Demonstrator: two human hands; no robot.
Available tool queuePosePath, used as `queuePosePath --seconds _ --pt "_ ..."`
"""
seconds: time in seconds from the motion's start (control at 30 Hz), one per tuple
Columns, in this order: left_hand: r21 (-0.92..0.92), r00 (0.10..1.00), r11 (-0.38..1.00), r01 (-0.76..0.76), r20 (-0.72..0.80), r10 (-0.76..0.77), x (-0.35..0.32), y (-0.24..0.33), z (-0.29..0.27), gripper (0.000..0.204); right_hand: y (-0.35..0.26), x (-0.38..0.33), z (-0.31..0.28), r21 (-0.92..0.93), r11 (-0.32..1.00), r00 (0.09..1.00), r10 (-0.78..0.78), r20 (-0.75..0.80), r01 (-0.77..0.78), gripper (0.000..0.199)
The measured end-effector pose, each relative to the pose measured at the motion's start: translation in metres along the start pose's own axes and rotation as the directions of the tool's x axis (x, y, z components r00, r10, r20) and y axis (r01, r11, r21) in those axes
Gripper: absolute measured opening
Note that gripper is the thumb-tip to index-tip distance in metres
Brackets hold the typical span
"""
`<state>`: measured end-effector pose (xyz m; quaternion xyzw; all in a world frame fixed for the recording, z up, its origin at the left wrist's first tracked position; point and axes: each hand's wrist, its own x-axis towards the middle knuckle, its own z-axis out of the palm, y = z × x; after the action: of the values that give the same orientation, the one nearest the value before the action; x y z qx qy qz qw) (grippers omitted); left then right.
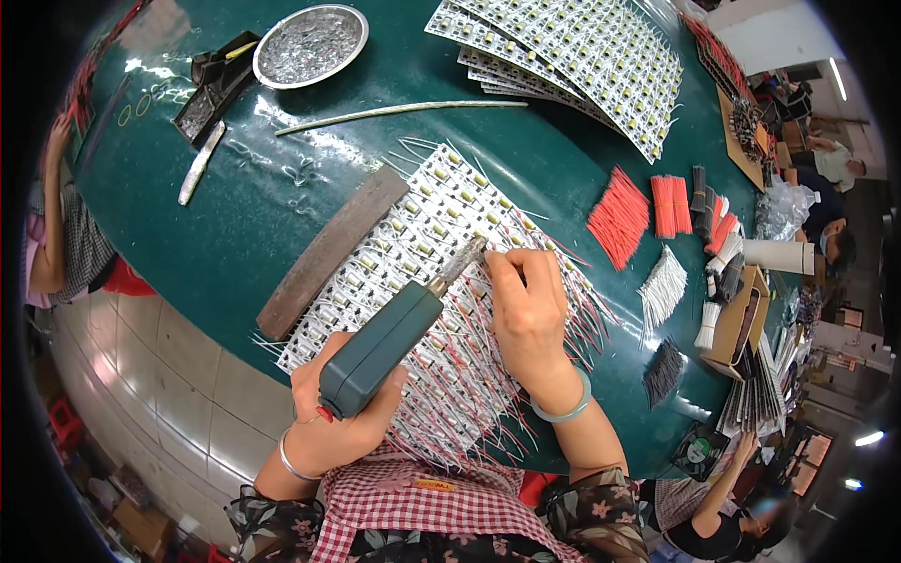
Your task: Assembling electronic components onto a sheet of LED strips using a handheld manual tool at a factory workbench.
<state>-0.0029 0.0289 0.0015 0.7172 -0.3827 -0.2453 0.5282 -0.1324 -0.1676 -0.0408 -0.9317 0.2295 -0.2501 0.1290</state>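
Observation:
My left hand [338, 432] is wrapped round the dark green body of a soldering iron [383, 345]. Its metal tip points up and right, down onto a white circuit board panel [434, 220] packed with small components. Right beside that tip, the fingers of my right hand [533, 314] are pinched together over the panel. Whatever is between them is too small or hidden to make out. Many red and white wires [469, 394] stick out from the panel's near part and right edge. Along its left edge lies a brown bar [333, 253].
Farther back are a metal bowl [361, 36], a black tray [211, 101], a long solder-like strip [404, 111] and stacked panels [582, 66]. To the right lie red wire bundles [619, 218], white wires [664, 291] and a cardboard box [740, 328]. Other people sit around the green table [188, 263].

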Motion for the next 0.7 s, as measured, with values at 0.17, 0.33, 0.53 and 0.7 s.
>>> queuePosePath --seconds 0.17,0.33,0.53,0.7 --pt "0.026 0.999 0.999 -0.042 -0.026 0.042 -0.0002 0.0002 -0.0004 0.025 -0.0002 -0.0004 0.0002 -0.003 1.0 1.0 0.001 -0.002 -0.001 0.028" --pt "0.036 0.998 0.997 -0.064 -0.024 0.065 -0.0021 -0.0008 -0.0028 0.029 -0.0009 0.0002 -0.0006 -0.006 1.0 1.0 -0.003 -0.002 0.003 0.028" --pt "0.035 0.997 0.997 -0.075 -0.02 0.076 -0.0039 0.001 -0.0049 0.029 0.0025 -0.0036 0.0016 0.024 0.999 1.0 -0.031 0.006 0.031 0.041" --pt "0.026 0.995 0.996 -0.087 -0.039 0.088 -0.0066 0.0002 -0.0076 0.027 -0.0023 -0.0045 0.0006 0.025 0.999 0.997 -0.035 -0.072 0.037 0.034"
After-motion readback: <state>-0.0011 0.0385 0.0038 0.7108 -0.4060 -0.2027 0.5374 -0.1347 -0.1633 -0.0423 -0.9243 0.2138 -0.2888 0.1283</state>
